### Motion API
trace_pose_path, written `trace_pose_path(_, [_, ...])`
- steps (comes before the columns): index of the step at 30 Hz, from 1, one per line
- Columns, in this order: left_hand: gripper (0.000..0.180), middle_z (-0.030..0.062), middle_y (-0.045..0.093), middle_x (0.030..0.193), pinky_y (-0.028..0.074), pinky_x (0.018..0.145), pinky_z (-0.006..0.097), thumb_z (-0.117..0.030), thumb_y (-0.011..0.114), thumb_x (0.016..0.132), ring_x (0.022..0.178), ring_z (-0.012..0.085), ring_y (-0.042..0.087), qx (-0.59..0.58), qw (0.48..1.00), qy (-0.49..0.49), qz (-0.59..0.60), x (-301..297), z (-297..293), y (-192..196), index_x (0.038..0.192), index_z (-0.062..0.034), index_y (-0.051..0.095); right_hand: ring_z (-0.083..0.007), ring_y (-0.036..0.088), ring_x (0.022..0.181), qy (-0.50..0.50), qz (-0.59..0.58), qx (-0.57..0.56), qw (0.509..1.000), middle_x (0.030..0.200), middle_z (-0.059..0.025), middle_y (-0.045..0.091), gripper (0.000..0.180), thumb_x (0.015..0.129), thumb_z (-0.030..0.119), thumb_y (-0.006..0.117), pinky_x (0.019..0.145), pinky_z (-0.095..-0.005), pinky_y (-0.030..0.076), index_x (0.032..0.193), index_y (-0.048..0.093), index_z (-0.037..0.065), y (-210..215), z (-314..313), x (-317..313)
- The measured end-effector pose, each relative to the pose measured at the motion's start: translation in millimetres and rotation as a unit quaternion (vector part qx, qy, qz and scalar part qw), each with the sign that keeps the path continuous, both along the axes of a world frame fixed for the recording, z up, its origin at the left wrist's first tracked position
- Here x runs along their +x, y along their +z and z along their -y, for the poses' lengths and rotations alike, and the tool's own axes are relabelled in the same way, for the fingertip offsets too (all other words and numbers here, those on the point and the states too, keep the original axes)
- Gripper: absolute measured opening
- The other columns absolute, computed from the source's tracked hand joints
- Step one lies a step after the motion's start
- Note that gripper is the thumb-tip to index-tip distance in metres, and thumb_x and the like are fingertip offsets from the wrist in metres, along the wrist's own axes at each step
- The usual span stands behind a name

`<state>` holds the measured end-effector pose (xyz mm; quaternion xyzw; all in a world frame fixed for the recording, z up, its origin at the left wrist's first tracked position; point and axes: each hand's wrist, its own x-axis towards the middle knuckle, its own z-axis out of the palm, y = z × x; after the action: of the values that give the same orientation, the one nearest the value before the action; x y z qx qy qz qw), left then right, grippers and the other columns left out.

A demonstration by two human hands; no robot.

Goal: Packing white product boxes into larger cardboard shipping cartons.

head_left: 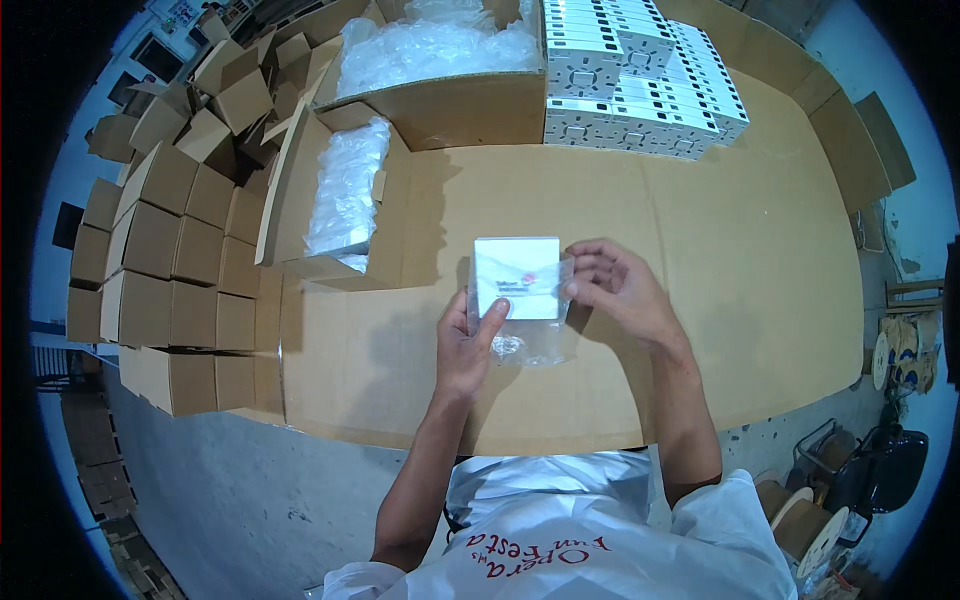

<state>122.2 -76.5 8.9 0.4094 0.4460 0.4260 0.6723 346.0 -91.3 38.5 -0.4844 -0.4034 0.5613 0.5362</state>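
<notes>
**Here, a small white box held half inside a clear bag**

Just above the middle of the frame, a small white square box (516, 277) is held over the cardboard-covered table (760, 270), with a clear plastic bag (532, 340) around its lower part and trailing below it. The thin film could probably slip or bunch, since it is pinched at the edges only; the box might then tilt out and drop onto the table. A tear in the bag is also possible if the box corners are pulled against it.

The left hand (466, 345) is closed on the box's lower left edge, thumb laid up across the face. The right hand (618, 290) is curled at the right edge, fingertips (575, 285) pinching film and box together; how firmly cannot be told.

Further out, open cartons filled with plastic bags (345, 190) are seen at upper left, stacked white printed boxes (640, 80) at the top, and folded brown cartons (170, 270) at far left.
</notes>
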Motion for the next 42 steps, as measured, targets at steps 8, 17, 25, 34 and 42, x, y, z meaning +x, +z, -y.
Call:
trace_pose_path(8, [0.028,0.0065,0.068,0.113,0.052,0.090,0.029,-0.009,0.067,0.097,0.102,0.0119,0.065,0.049,0.997,-0.053,-0.015,13.1,-10.0,12.6,0.122,0.0010,0.058,-0.0060,0.060,0.078,0.015,0.041,-0.090,0.995,0.089,-0.0012,0.070,0.022,0.093,0.015,0.073,0.066,-0.0236,0.048,0.107,0.068,-0.001,-4.3,3.5,-3.6])
trace_pose_path(17, [0.028,0.0072,0.068,0.112,0.052,0.090,0.028,-0.010,0.063,0.099,0.102,0.0115,0.065,0.074,0.995,-0.059,-0.010,10.7,-28.3,16.1,0.124,0.0021,0.057,-0.0098,0.065,0.082,-0.007,0.055,-0.048,0.997,0.090,-0.0044,0.071,0.021,0.094,0.014,0.072,0.072,-0.0260,0.054,0.107,0.069,-0.001,6.8,-5.0,-11.3])
trace_pose_path(25, [0.024,0.0033,0.069,0.102,0.050,0.078,0.025,-0.019,0.061,0.102,0.091,0.0067,0.061,0.060,0.998,-0.016,-0.025,13.4,-33.2,12.6,0.114,0.0014,0.065,-0.0087,0.063,0.078,-0.040,0.075,-0.030,0.996,0.088,-0.0057,0.072,0.021,0.095,0.014,0.070,0.070,-0.0254,0.051,0.106,0.073,-0.003,3.2,-12.1,-18.3])
trace_pose_path(34, [0.024,0.0096,0.071,0.115,0.048,0.096,0.028,-0.016,0.061,0.102,0.106,0.0140,0.063,0.108,0.992,-0.053,-0.036,2.3,-51.9,45.5,0.111,0.0030,0.072,-0.0091,0.063,0.079,-0.077,0.083,0.014,0.993,0.089,-0.0055,0.074,0.020,0.096,0.015,0.069,0.073,-0.0254,0.051,0.105,0.076,-0.001,16.9,-20.7,-18.5])
trace_pose_path(42, [0.020,0.0120,0.070,0.120,0.046,0.103,0.035,-0.010,0.064,0.098,0.120,0.0221,0.059,0.236,0.963,-0.085,-0.099,-9.0,-74.3,26.0,0.110,0.0024,0.074,-0.0201,0.062,0.113,-0.070,0.143,0.112,0.981,0.117,-0.0101,0.073,0.015,0.094,0.007,0.068,0.093,-0.0319,0.050,0.104,0.078,0.003,6.1,-20.7,-17.8])
